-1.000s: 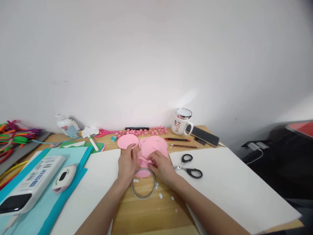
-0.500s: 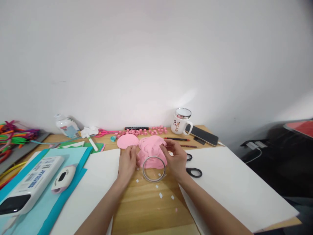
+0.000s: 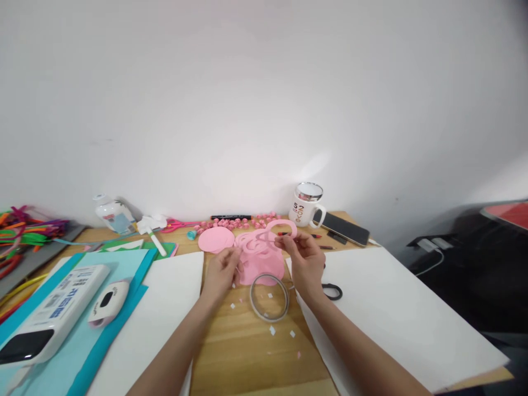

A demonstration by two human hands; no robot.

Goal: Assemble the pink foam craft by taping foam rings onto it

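My right hand (image 3: 306, 264) pinches a curled pink paper strip (image 3: 284, 222), raised above a heap of pink paper cut-outs (image 3: 262, 267). At the heap's left edge is my left hand (image 3: 221, 270), its thumb and fingers pressed together; what they hold, if anything, is too small to make out. A thin roll of tape (image 3: 269, 320) is between my wrists, just in front of the heap. Behind my left hand lies a pink paper circle (image 3: 216, 240). Black-handled scissors (image 3: 332, 291) are partly hidden by my right hand.
White sheets (image 3: 388, 313) flank the bare wood, where small white scraps (image 3: 272, 330) lie. Along the back are pink curled bits (image 3: 231, 223), a black marker (image 3: 231, 217), a mug (image 3: 304, 206) and a phone (image 3: 344, 228). A white device (image 3: 61, 308) lies on blue paper at left.
My right hand has moved slightly right, drawing the pink strip up from the heap. The tape roll has shifted right and toward me. My left hand has moved a little right.
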